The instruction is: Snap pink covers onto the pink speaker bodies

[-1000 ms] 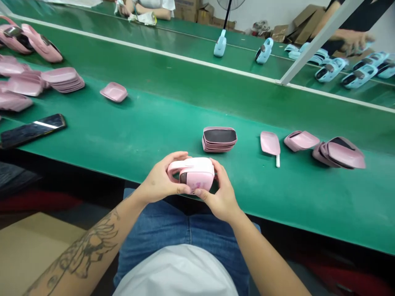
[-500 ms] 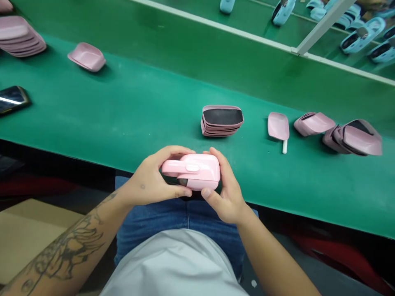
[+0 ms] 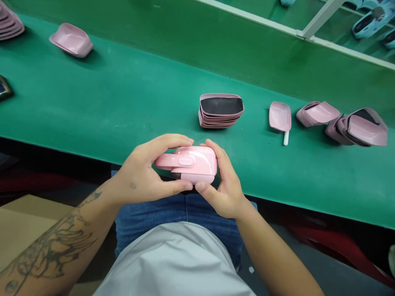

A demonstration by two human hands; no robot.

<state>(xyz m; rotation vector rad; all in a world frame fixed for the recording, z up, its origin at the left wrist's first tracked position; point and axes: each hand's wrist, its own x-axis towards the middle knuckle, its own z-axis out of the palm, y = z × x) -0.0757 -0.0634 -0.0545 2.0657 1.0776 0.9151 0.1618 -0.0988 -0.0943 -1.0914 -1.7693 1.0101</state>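
Note:
Between my two hands is a glossy pink plastic housing with a handle, held over the near edge of the green worktable. Its handle, with an oval button, points left, and a dark part shows underneath near the handle. My left hand wraps the handle end, fingers along the far side and thumb along the near side. My right hand grips the rounded right end in the same way. Just beyond lies a stack of pink shells with black lining.
Right of the stack lie a single pink shell, a small white stick and more pink shell stacks. At the far left are another pink shell and a dark phone-like object. Blue housings stand behind a white frame.
The view has shifted slightly, so the left-hand items sit nearer the frame's edge. Both hands keep their hold on the pink housing, which is tilted a little differently.

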